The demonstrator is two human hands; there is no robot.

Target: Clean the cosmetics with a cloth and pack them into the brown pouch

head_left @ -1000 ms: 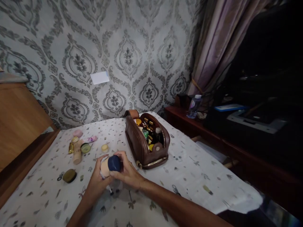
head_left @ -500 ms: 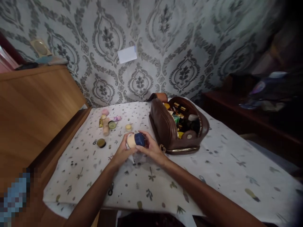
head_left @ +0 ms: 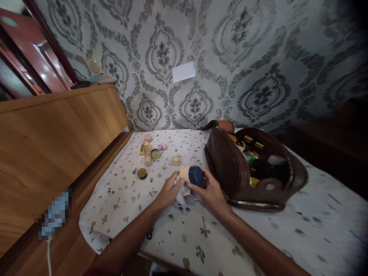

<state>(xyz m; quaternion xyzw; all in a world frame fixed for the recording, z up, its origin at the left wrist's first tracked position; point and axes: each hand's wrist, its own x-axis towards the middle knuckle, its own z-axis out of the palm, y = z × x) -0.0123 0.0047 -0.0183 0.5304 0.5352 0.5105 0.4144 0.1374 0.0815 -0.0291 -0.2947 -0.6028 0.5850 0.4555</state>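
A cream jar with a dark blue lid (head_left: 193, 174) lies sideways between my two hands above the patterned tablecloth (head_left: 184, 234). My left hand (head_left: 169, 191) is closed round the cream end, with a white crumpled tissue (head_left: 181, 195) under its fingers. My right hand (head_left: 211, 190) grips the blue lid end. An open brown leather toiletry bag (head_left: 230, 168), stuffed with small bottles and tubes, stands just right of my right hand.
Small cosmetics lie at the table's far left: a pink sponge (head_left: 148, 137), a gold bottle (head_left: 142, 149), a beige tube (head_left: 148, 157), a green-lidded tin (head_left: 155, 154), a yellow pot (head_left: 176, 160), a dark round compact (head_left: 142, 173). A wooden headboard (head_left: 57, 142) borders the left.
The view has swung left and nearer, so the bag and hands sit further right in view. Both hands still hold the jar; the tissue now shows under the left hand.
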